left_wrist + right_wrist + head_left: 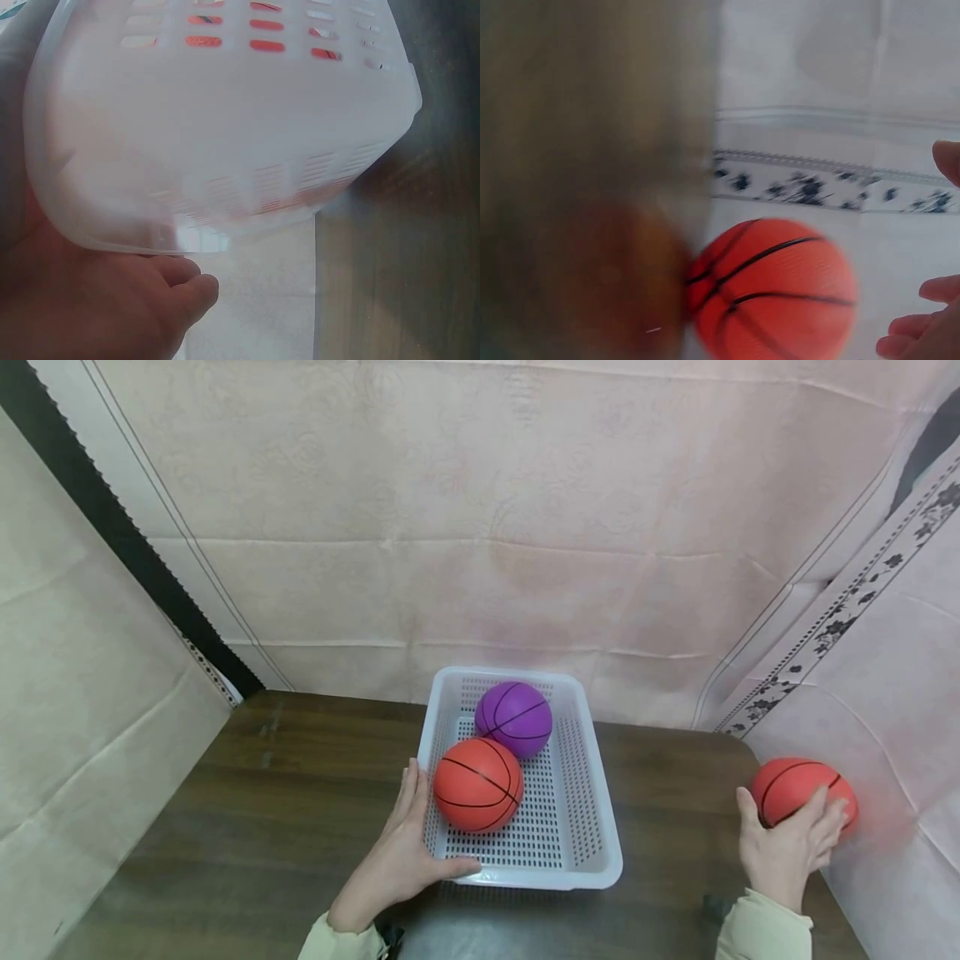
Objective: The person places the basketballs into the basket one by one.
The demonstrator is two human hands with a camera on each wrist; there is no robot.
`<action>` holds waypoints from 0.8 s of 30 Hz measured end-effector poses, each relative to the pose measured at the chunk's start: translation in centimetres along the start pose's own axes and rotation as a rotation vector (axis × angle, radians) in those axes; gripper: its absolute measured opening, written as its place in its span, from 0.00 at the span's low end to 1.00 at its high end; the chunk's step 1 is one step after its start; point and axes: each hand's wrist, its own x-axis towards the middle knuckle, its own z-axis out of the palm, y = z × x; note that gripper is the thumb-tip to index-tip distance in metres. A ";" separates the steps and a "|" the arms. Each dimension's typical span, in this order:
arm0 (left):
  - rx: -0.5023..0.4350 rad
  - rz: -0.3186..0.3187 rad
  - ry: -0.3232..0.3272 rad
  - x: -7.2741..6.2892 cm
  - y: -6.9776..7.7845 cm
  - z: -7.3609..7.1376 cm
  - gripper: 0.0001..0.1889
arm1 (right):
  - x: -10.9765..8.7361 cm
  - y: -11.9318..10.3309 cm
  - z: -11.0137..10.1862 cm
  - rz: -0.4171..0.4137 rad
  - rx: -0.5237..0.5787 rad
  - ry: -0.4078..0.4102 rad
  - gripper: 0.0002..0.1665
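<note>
A white perforated plastic basket (592, 777) stands on the table, holding a purple toy basketball (513, 718) at the back and an orange toy basketball (477, 785) in front of it. My left hand (401, 852) holds the basket's near left corner, thumb along the front rim and fingers along the left wall. In the left wrist view the basket wall (225, 97) fills much of the picture. Another orange toy basketball (780, 292) lies at the table's right edge by the cloth. My right hand (787, 843) reaches over it, fingers spread; the right wrist view shows a gap between fingertips and ball.
The dark wooden table (315, 793) extends on both sides of the basket. Pale cloth walls surround it: a back cloth (487, 527), a left cloth (90, 693) and a right cloth (885, 710) with a flowered border.
</note>
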 end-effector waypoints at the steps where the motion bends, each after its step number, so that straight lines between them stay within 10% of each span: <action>1: 0.002 0.000 -0.001 0.0 0.0 0.0 0.75 | 0.1 0.3 0.0 0.012 -0.006 -0.014 0.59; 24: 0.016 0.009 0.001 -0.1 0.1 0.0 0.75 | 0.6 1.2 0.1 0.044 -0.078 -0.075 0.52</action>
